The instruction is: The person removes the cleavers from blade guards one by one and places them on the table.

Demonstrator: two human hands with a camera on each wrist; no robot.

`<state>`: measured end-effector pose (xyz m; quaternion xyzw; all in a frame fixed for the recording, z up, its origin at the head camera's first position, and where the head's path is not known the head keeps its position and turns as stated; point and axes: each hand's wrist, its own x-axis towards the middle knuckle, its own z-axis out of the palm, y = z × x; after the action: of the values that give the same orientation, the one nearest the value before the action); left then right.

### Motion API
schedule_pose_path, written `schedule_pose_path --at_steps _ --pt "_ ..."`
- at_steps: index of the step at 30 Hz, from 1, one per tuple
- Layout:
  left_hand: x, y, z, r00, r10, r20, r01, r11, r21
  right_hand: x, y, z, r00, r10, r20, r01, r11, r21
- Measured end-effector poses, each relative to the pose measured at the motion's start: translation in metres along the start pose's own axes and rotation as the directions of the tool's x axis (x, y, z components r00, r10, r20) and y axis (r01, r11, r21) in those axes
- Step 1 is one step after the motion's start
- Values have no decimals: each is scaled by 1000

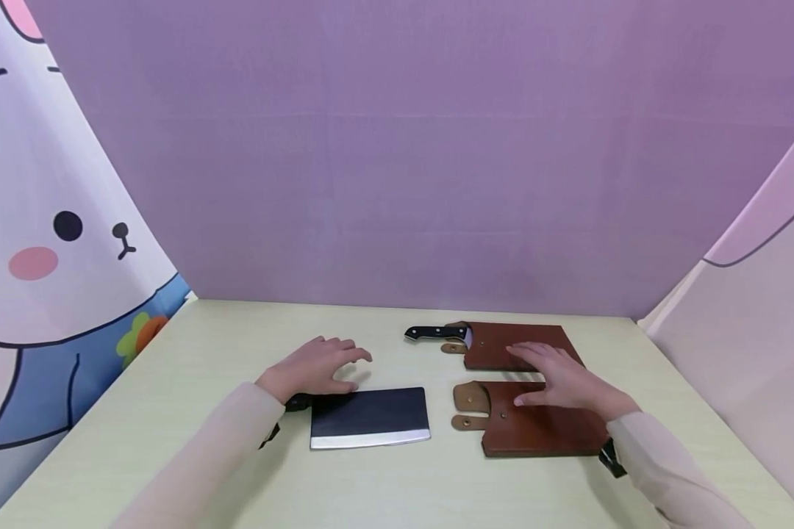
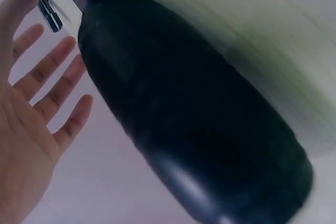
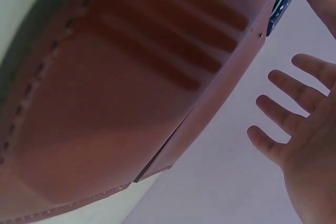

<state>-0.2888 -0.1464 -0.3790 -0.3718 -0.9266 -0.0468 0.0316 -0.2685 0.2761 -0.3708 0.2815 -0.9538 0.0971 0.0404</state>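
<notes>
A cleaver (image 1: pixel 370 417) with a dark blade and a bright edge lies flat on the table, its black handle (image 2: pixel 189 114) large in the left wrist view. Over the handle end is my left hand (image 1: pixel 314 369), fingers spread and holding nothing. My right hand (image 1: pixel 562 378) hovers with spread fingers above the nearer brown leather sheath (image 1: pixel 536 439); in the right wrist view its finger shadows fall on the leather. That sheath's tan flap and strap point left. Behind it lies a second brown sheath (image 1: pixel 503 354) holding a knife, whose black riveted handle (image 1: pixel 437 333) sticks out leftward.
The pale table (image 1: pixel 397 492) ends at a purple cloth backdrop (image 1: pixel 397 184). A cartoon-printed cloth (image 1: pixel 73 308) hangs along the left side, and a pale pink one (image 1: pixel 767 353) along the right.
</notes>
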Motion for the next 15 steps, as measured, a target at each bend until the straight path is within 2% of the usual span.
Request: schedule_pose_path --at_steps 4,15 --pt "13 4 3 1000 -20 -13 20 1000 19 6 3 0 1000 2 -4 -2 1000 1" --pt "49 18 6 998 -36 -53 39 997 68 27 9 2 995 90 39 -90 996 1"
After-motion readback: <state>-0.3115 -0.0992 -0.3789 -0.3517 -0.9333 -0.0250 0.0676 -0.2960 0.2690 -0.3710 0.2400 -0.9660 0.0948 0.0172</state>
